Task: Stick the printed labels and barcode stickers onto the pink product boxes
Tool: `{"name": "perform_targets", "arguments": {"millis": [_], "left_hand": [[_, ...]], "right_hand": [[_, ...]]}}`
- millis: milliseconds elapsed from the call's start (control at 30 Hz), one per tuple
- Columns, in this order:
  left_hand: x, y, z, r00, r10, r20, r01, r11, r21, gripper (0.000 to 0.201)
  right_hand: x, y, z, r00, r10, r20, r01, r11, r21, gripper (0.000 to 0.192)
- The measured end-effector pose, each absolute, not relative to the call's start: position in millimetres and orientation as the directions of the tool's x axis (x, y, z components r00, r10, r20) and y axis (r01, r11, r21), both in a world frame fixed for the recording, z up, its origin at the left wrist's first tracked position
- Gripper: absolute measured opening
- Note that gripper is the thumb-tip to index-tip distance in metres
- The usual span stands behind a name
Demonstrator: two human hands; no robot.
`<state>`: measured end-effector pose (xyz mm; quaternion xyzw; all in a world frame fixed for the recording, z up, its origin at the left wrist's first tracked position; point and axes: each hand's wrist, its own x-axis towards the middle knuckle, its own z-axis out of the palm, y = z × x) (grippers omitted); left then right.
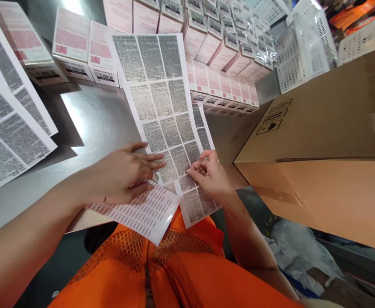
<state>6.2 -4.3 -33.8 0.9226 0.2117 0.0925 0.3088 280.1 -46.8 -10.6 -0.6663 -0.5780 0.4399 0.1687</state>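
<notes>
A long sheet of printed labels (161, 98) lies on the steel table (100, 119), running from the pink boxes toward me. My left hand (123, 173) rests flat on its near part, fingers spread, also covering a second sheet of small labels (145, 211) that hangs over the table edge. My right hand (208, 173) pinches at one label near the sheet's right edge with fingertips together. Whether a label has lifted off is too small to see.
Rows of pink and white boxes (219, 55) line the back of the table. More label sheets (10, 111) lie at the left. A large cardboard carton (328, 141) stands close on the right. White plastic baskets (299, 51) sit behind it.
</notes>
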Motion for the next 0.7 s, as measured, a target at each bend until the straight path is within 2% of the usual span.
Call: {"name": "perform_targets", "arguments": {"millis": [333, 467, 567, 633, 700], "left_hand": [[6.5, -4.6, -31.1, 0.893, 0.45, 0.011, 0.356, -0.722, 0.593, 0.018], [5.8, -4.0, -32.8, 0.897, 0.442, 0.023, 0.342, -0.725, 0.598, 0.02], [5.9, -4.1, -35.8, 0.904, 0.427, 0.03, 0.327, -0.735, 0.593, 0.019], [6.2, -4.4, -36.9, 0.902, 0.43, 0.037, 0.325, -0.734, 0.596, 0.02], [6.2, -4.9, -36.9, 0.897, 0.44, 0.043, 0.328, -0.728, 0.602, 0.021]], "right_hand": [[269.2, -50.2, -7.1, -0.008, 0.939, -0.343, 0.676, -0.248, -0.694, 0.037], [276.2, -47.7, -11.4, 0.133, 0.957, -0.256, 0.72, -0.271, -0.639, 0.047], [291.4, -45.9, -15.5, 0.285, 0.944, -0.17, 0.598, -0.313, -0.738, 0.052], [301.6, -46.9, -16.1, 0.276, 0.934, -0.226, 0.47, -0.336, -0.816, 0.044], [308.5, -49.5, -15.6, 0.208, 0.919, -0.336, 0.428, -0.394, -0.813, 0.038]]}}
